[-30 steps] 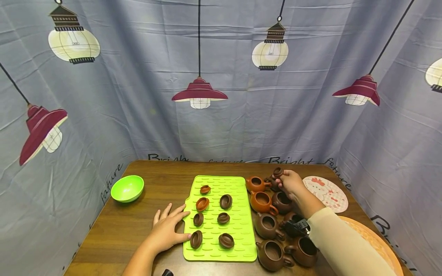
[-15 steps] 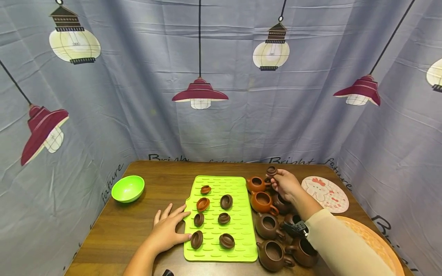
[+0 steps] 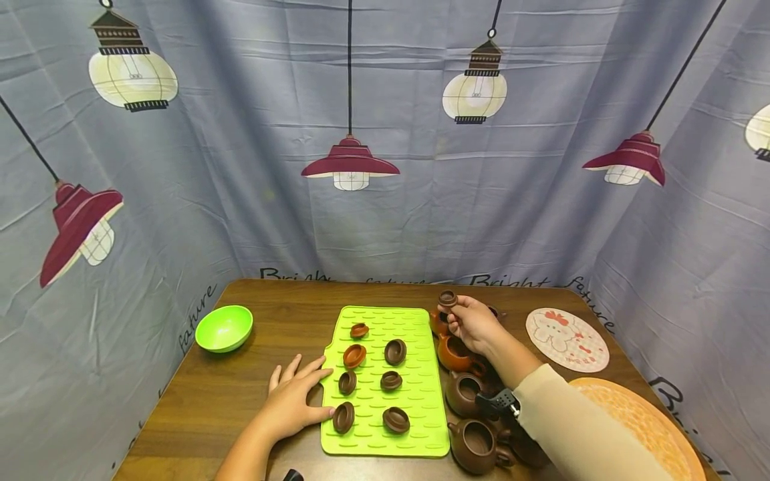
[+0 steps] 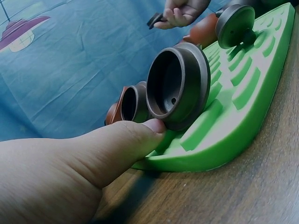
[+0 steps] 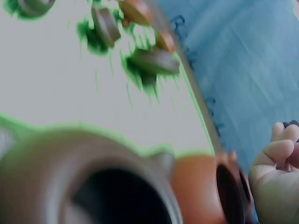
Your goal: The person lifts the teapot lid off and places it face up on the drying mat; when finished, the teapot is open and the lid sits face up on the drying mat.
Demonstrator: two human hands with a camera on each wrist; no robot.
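Observation:
My right hand (image 3: 478,325) pinches a small dark brown teapot lid (image 3: 448,298) in the head view, above the orange-brown teapot (image 3: 458,354) group and close to the far right corner of the lime green mat (image 3: 421,407). In the right wrist view that hand (image 5: 276,172) shows at the right edge, the lid mostly out of frame. My left hand (image 3: 295,399) lies with spread fingers at the mat's left edge. Its thumb tip is right at a dark brown lid (image 4: 180,86), as the left wrist view shows. Several other lids, such as an orange one (image 3: 354,356), lie upturned on the mat.
Lidless dark brown teapots (image 3: 476,437) stand along the mat's right side, partly hidden under my right arm. A green bowl (image 3: 224,329) is at the far left. A round rabbit-print mat (image 3: 567,339) and a round orange mat (image 3: 640,424) lie at the right.
My right hand has moved left with the dark brown lid, from above the dark teapots to over the orange-brown ones. My left hand has stayed in place.

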